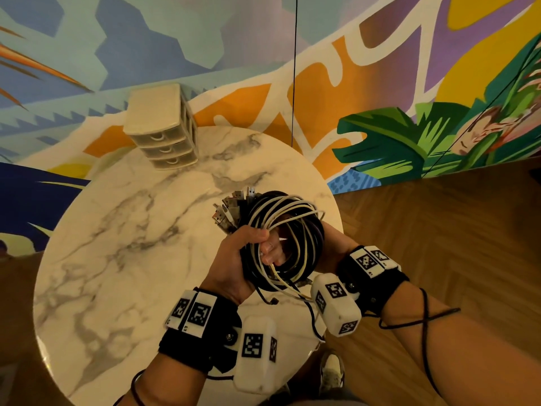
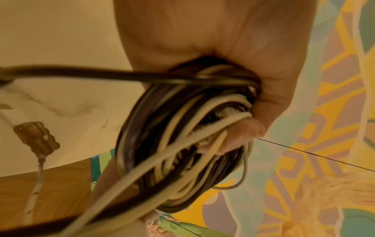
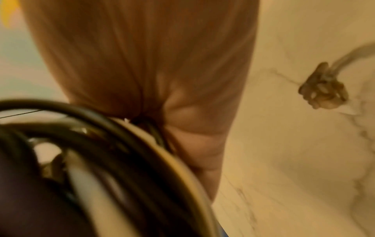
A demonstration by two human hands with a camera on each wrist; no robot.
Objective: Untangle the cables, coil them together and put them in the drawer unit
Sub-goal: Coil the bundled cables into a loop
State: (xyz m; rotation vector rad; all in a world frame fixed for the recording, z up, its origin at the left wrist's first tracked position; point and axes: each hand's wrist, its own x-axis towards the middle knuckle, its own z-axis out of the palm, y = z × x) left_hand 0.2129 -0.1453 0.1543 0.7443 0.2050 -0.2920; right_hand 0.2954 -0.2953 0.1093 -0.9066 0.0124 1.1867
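A coil of black and white cables hangs in the air above the right part of the round marble table. My left hand grips the coil's left side, thumb over it and fingers curled through the middle. My right hand holds the right side from behind, mostly hidden by the loops. A bunch of USB plugs sticks out at the coil's upper left. The left wrist view shows the fingers round the coil; the right wrist view shows cable running into the palm. The beige three-drawer unit stands at the table's far edge, drawers closed.
A loose cable end dangles below the coil, with a plug swinging free over the table. A thin black cord hangs down the painted wall. Wooden floor lies to the right, my shoe below the table edge.
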